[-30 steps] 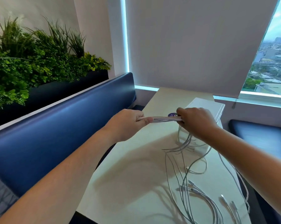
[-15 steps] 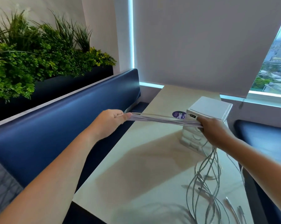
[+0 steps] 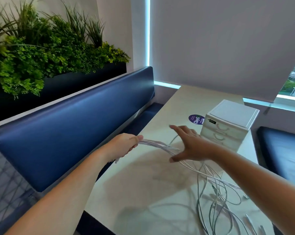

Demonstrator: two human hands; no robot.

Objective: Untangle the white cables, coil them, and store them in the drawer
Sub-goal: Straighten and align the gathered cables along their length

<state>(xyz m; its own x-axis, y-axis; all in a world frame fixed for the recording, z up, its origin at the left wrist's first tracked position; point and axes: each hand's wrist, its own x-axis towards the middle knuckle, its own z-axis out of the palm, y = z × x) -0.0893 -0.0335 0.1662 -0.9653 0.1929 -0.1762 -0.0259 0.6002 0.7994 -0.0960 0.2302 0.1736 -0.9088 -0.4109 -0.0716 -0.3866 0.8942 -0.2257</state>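
My left hand (image 3: 126,144) is closed around one end of a bundle of white cables (image 3: 160,145) above the table's left edge. The bundle arcs down to the right into a loose tangle (image 3: 216,197) on the pale table (image 3: 143,192). My right hand (image 3: 189,144) hovers over the arc with fingers spread, holding nothing. A small white drawer unit (image 3: 228,122) with three shut drawers stands on the table just beyond my right hand.
A round purple sticker (image 3: 196,119) lies on the table left of the drawer unit. A blue bench backrest (image 3: 75,124) runs along the left, with a planter of green plants (image 3: 41,53) behind. Another dark seat (image 3: 282,150) is at right.
My right hand has let go of the cables and opened. The stretched bundle has slackened and sagged onto the table. My left hand has moved left and lower, still gripping.
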